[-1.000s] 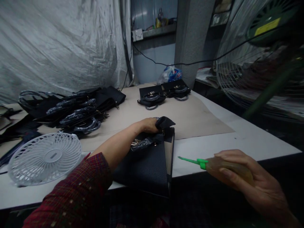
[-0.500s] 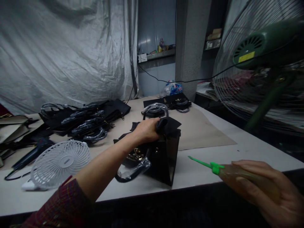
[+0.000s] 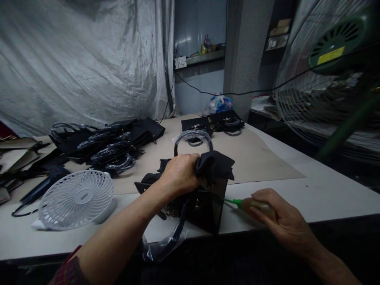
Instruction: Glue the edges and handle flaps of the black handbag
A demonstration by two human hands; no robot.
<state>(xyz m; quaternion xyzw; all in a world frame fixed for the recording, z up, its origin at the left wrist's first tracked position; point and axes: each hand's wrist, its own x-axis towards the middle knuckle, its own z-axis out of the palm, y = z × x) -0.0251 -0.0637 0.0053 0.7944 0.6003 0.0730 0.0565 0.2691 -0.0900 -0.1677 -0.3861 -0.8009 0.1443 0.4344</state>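
A black handbag [image 3: 204, 209] stands near the table's front edge, its plastic-wrapped handles [image 3: 193, 135] at the far and near sides. My left hand [image 3: 181, 174] is closed on the bag's top, beside bunched black lining [image 3: 218, 164]; its fingertips are partly hidden. My right hand [image 3: 277, 213] is wrapped round a squeeze bottle [image 3: 261, 208] of amber liquid with a green nozzle. The nozzle's tip is at the bag's right side panel; whether it touches cannot be made out.
A white desk fan [image 3: 78, 200] stands at the left, near a dark tool with a cord [image 3: 44, 186]. Behind lie a heap of black bags [image 3: 109, 144] and two more bags [image 3: 196, 124] on brown paper [image 3: 255, 158]. A large green fan [image 3: 335, 51] stands right.
My right hand has moved left with the bottle, bringing its nozzle to the bag's side. My left hand keeps its hold, and the near handle hangs lower over the table edge.
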